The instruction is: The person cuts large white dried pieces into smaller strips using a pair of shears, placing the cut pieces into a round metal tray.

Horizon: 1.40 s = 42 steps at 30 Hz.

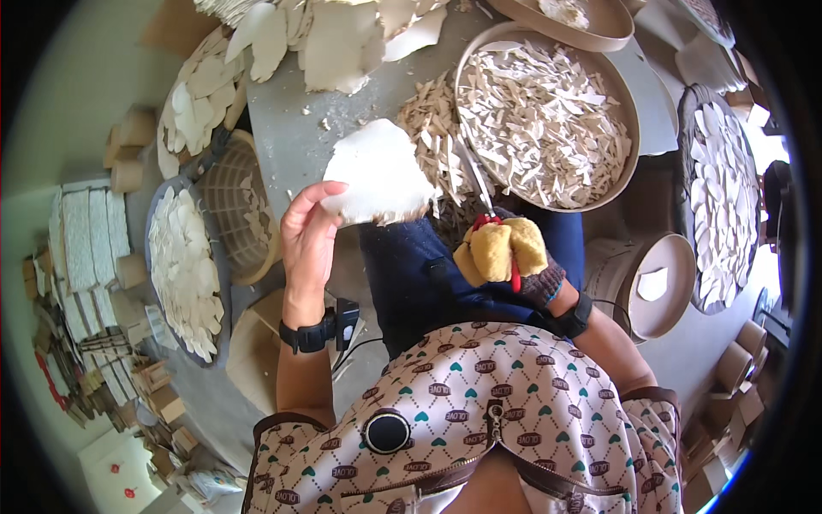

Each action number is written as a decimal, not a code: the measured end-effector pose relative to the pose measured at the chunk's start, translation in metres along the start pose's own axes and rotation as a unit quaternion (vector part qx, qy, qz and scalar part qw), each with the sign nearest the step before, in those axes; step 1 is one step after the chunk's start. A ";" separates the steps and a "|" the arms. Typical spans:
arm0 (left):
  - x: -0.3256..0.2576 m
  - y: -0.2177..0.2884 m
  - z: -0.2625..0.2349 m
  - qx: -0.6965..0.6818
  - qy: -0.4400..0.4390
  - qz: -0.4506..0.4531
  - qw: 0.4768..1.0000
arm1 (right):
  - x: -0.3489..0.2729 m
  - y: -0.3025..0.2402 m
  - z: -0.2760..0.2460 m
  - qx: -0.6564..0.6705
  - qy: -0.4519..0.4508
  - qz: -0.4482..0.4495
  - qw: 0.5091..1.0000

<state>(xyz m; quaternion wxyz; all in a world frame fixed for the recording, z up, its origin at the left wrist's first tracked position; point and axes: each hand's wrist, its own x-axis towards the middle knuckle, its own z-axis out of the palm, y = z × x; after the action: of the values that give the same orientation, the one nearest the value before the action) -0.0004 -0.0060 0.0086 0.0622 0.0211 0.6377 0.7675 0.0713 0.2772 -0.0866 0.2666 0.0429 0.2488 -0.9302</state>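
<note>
Between the thumb and fingers of my bare left hand [310, 230] is a flat white piece [377, 171] with a ragged, brownish lower edge. My right hand [507, 255] wears a dark knit glove with thick yellow padding over the fingers. It is closed around red-handled scissors [478, 178], whose blades point up and away from me, to the right of the white piece and apart from it. Beyond the scissors stands a round shallow tray [636, 128] full of pale cut strips [548, 120]. More trimmings [428, 128] lie heaped left of the tray.
Large flat pieces [342, 43] are stacked on the far side of the grey table [287, 128]. Left are a wicker basket [235, 206] and a round tray of flat pieces [184, 274]. Another such tray [719, 197] and a round tub [672, 295] are on the right.
</note>
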 end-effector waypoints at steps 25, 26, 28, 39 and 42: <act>0.022 -0.044 0.136 -0.107 0.065 -0.065 0.990 | -0.023 -0.020 -0.001 -0.569 0.083 -0.295 0.763; 0.023 -0.044 0.141 -0.111 0.045 -0.064 0.991 | -0.026 -0.020 -0.003 -0.540 0.080 -0.273 0.792; 0.022 -0.046 0.147 -0.076 0.041 -0.068 0.994 | -0.030 -0.036 0.011 -0.545 0.057 -0.289 0.785; 0.031 -0.044 0.164 -0.010 0.011 -0.057 0.998 | -0.040 -0.039 0.009 -0.422 0.023 -0.272 0.864; 0.029 -0.044 0.163 -0.015 -0.014 -0.084 0.996 | -0.036 -0.040 0.013 -0.426 0.038 -0.263 0.865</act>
<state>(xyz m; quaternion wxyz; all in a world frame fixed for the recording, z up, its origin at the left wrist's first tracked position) -0.0080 0.1647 -0.0053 0.1361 -0.0227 0.6243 0.7689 0.0821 0.3174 -0.0506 -0.0046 -0.1068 0.6326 -0.7671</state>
